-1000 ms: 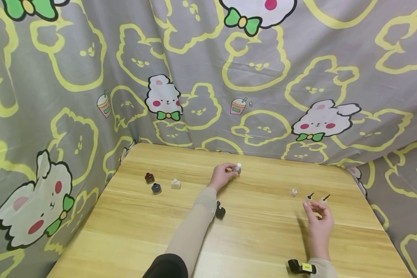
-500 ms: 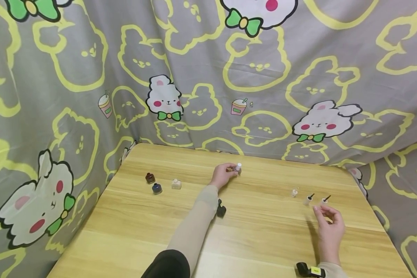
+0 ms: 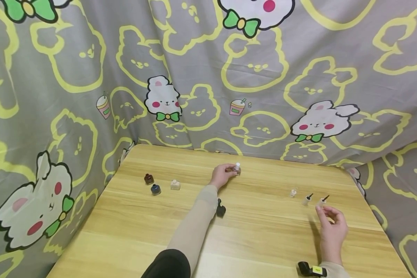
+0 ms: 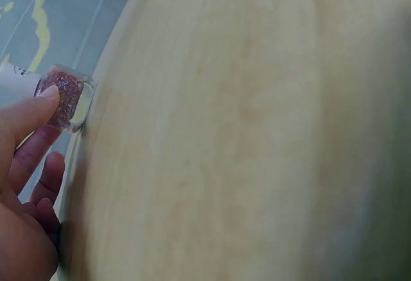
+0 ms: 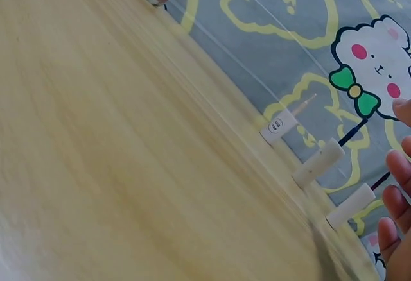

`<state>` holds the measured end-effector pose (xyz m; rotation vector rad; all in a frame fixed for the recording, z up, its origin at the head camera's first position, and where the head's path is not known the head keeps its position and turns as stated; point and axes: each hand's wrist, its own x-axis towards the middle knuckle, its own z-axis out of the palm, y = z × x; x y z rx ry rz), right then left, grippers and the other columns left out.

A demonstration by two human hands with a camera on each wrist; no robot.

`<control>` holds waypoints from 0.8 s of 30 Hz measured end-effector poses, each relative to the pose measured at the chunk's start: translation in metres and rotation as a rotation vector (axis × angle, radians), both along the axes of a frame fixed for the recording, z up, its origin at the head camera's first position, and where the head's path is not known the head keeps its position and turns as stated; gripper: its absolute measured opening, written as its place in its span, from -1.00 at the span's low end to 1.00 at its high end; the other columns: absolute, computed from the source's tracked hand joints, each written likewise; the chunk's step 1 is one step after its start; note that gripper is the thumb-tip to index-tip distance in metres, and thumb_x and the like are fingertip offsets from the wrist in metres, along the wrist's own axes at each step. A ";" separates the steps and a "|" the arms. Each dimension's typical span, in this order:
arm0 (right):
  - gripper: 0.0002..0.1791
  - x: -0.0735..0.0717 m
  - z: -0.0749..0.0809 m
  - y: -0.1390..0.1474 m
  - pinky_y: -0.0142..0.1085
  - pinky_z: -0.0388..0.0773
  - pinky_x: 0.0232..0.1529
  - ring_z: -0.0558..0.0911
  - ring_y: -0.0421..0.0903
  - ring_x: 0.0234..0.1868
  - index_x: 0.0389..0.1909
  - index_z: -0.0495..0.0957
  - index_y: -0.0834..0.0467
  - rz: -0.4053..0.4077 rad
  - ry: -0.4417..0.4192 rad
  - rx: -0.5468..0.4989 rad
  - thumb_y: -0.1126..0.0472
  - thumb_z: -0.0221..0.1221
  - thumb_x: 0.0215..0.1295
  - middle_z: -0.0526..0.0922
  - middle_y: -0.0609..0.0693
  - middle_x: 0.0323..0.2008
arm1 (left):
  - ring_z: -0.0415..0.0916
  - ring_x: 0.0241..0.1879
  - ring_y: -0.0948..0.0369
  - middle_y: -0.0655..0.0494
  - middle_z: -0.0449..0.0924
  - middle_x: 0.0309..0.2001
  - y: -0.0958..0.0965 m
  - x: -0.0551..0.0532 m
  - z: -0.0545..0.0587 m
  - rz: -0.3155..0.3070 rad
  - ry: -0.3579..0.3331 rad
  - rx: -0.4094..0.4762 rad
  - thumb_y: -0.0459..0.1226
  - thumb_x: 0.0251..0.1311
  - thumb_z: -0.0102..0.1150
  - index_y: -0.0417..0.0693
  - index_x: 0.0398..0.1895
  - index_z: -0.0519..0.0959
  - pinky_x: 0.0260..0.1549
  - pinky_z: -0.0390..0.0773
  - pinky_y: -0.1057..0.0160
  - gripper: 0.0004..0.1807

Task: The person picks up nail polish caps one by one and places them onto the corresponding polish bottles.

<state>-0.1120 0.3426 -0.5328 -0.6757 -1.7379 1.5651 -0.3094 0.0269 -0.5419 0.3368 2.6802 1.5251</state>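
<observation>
At the table's far middle my left hand (image 3: 221, 176) pinches a glittery pink nail polish bottle (image 4: 69, 101) between thumb and fingers. Its white cap (image 3: 237, 165) is on, and the bottle stands upright. On the right, my right hand (image 3: 333, 227) hovers with fingers loosely bent and nothing visible in them. It is nearest the rightmost white brush cap (image 5: 350, 205), which stands with its dark brush pointing up. Beside that are a second dark-brushed cap (image 5: 319, 163) and a third cap (image 5: 279, 127) with a pale brush.
Three uncapped polish bottles stand at the left: a dark red bottle (image 3: 148, 178), a dark blue bottle (image 3: 155, 189) and a whitish bottle (image 3: 175, 185). A patterned grey curtain (image 3: 201, 58) hangs behind and beside the wooden table (image 3: 250, 239).
My right hand has moved to the right, from near the middle brush cap to near the rightmost one. The left hand still holds the polish bottle in the same place.
</observation>
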 end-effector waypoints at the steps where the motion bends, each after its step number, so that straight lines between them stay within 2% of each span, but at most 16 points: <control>1: -0.82 0.000 0.000 -0.001 -0.59 0.26 -0.36 0.47 -0.38 -0.35 -0.27 0.62 0.11 0.004 0.001 -0.001 0.30 0.38 0.11 0.58 -0.38 -0.48 | 0.65 -0.07 0.16 0.11 0.71 0.00 0.000 -0.001 -0.001 0.000 0.001 -0.005 -0.18 0.17 0.32 0.01 0.06 0.64 0.04 0.55 0.19 -0.63; 7: -0.80 -0.005 0.002 -0.009 -0.61 0.30 -0.36 0.49 -0.40 -0.35 -0.23 0.62 0.21 0.024 -0.003 0.027 0.32 0.37 0.12 0.59 -0.40 -0.46 | 0.65 -0.02 0.13 0.09 0.69 0.06 -0.002 -0.002 -0.003 -0.002 -0.005 0.010 -0.21 0.15 0.34 0.02 0.12 0.61 0.12 0.52 0.17 -0.58; 13: -0.69 -0.007 0.002 -0.021 -0.61 0.29 -0.32 0.48 -0.44 -0.32 -0.08 0.60 0.29 0.064 -0.072 0.102 0.24 0.33 0.19 0.57 -0.52 -0.47 | 0.62 0.01 0.06 -0.04 0.66 0.08 -0.006 0.001 0.000 -0.011 -0.065 0.128 -0.32 0.14 0.33 -0.07 0.22 0.52 0.08 0.56 0.18 -0.48; 16: -0.65 -0.007 0.004 -0.025 -0.63 0.32 -0.33 0.50 -0.44 -0.31 -0.03 0.59 0.32 0.098 -0.087 0.075 0.24 0.32 0.20 0.60 -0.52 -0.46 | 0.61 -0.01 0.04 -0.08 0.64 0.09 -0.007 0.003 0.001 -0.005 -0.085 0.190 -0.34 0.15 0.32 -0.08 0.23 0.51 0.00 0.60 0.21 -0.47; 20: -0.63 -0.007 0.004 -0.032 -0.65 0.35 -0.35 0.50 -0.45 -0.30 0.02 0.57 0.35 0.135 -0.126 0.061 0.26 0.30 0.23 0.60 -0.55 -0.44 | 0.62 -0.04 0.05 -0.08 0.65 0.06 -0.010 0.006 0.001 0.005 -0.073 0.239 -0.32 0.16 0.31 -0.10 0.21 0.52 -0.07 0.61 0.25 -0.50; 24: -0.59 -0.010 -0.001 -0.037 -0.68 0.37 -0.31 0.50 -0.49 -0.29 0.09 0.54 0.32 0.166 -0.164 0.080 0.22 0.28 0.26 0.59 -0.61 -0.41 | 0.60 -0.07 0.06 -0.08 0.65 0.04 -0.015 0.014 0.004 0.022 -0.055 0.263 -0.29 0.17 0.31 -0.13 0.19 0.53 -0.08 0.60 0.20 -0.52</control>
